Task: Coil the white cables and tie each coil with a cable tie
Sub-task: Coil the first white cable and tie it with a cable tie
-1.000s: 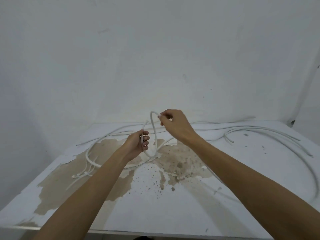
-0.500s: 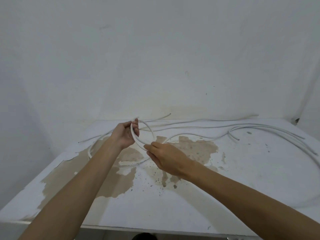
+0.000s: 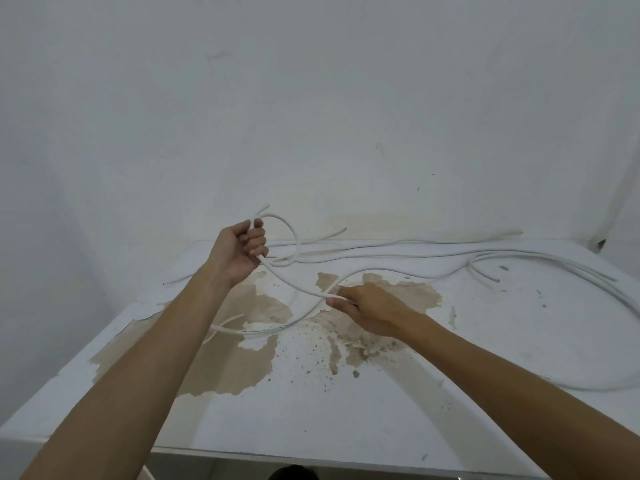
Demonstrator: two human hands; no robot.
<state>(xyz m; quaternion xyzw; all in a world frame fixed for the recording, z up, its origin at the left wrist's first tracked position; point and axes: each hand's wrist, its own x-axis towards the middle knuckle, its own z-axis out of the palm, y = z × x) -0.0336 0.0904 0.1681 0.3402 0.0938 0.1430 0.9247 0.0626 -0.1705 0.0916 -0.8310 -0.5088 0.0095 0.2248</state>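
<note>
The left hand (image 3: 239,252) is gripping a small loop of white cable (image 3: 292,271) above the table (image 3: 485,358). The right hand (image 3: 367,308) is pinching the same cable lower down.

Loose cables (image 3: 398,252) across table's (image 3: 450,410) rear

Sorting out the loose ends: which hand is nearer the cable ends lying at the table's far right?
Right. The right hand is closer to the cable ends; the left hand is farther.

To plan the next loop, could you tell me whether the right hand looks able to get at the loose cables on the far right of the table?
Probably yes: the right hand, now pinching the cable being coiled, has bare table between it and the loose cables.
</note>
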